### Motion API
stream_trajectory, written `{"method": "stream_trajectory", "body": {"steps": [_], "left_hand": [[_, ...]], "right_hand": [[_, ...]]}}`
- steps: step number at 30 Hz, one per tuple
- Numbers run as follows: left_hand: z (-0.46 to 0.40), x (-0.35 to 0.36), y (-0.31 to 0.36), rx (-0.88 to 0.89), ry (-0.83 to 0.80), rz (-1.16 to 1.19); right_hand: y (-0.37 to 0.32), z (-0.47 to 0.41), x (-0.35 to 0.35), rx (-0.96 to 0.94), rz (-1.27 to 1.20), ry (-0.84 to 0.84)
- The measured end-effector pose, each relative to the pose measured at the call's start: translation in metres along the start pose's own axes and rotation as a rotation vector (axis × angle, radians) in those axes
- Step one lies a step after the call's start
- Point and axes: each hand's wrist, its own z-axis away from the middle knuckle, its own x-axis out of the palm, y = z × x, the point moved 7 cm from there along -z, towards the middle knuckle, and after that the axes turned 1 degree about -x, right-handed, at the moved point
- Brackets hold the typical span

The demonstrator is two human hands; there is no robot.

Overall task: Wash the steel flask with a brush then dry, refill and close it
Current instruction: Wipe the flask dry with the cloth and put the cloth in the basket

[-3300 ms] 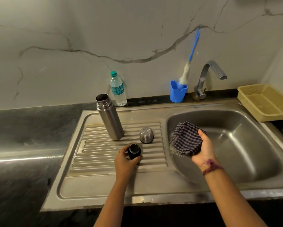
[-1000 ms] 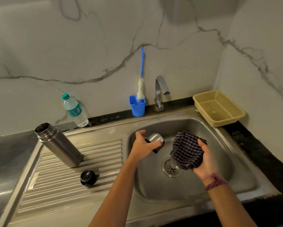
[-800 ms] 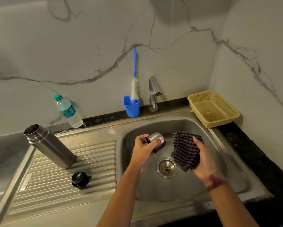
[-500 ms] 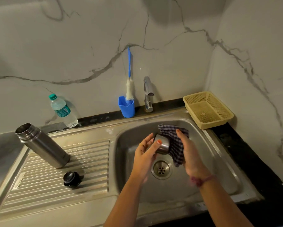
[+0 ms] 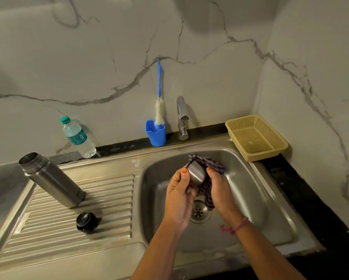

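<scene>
Steel cap (image 5: 196, 175) gripped in left hand (image 5: 179, 196), checked cloth (image 5: 209, 190) pressed alongside by right hand (image 5: 222, 194): drying step. Next, wiping inside, then refilling flask (image 5: 51, 179).

We are in a home kitchen: a steel sink (image 5: 250, 178) with ribbed drainboard (image 5: 78, 199) is set into a dark counter (image 5: 302, 188) (marble-veined walls behind), with a tap (image 5: 182, 116) and bottle brush (image 5: 159, 102) at the back.

on your steel drainboard (image 5: 109, 245) stood the open flask (image 5: 52, 179), its black stopper (image 5: 86, 222) just beside it, a water bottle (image 5: 77, 137) behind.
</scene>
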Motion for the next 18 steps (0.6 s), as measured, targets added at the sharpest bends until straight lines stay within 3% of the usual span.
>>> {"method": "stream_trajectory", "body": {"steps": [3,6,7,10,12,16,18], "left_hand": [[-0.003,0.002,0.004,0.030,-0.004,0.003],[-0.004,0.000,0.004,-0.002,0.003,0.018],[-0.004,0.001,0.004,-0.011,-0.005,0.016],[0.000,0.002,0.003,-0.006,0.011,-0.028],[0.000,0.001,0.002,-0.023,0.021,0.000],[-0.008,0.002,-0.001,-0.120,0.007,0.195],[-0.006,0.004,-0.006,-0.156,0.008,0.229]], "right_hand": [[-0.014,0.012,0.002,-0.125,0.086,0.003],[-0.031,0.026,0.020,-0.435,0.450,-0.102],[-0.029,0.027,0.021,-0.460,0.470,-0.115],[-0.014,0.011,0.008,-0.186,0.153,-0.037],[-0.015,0.009,0.004,-0.137,0.149,-0.009],[-0.024,0.034,0.027,-0.441,0.654,-0.087],[-0.017,0.038,0.026,-0.493,0.763,-0.036]]}}
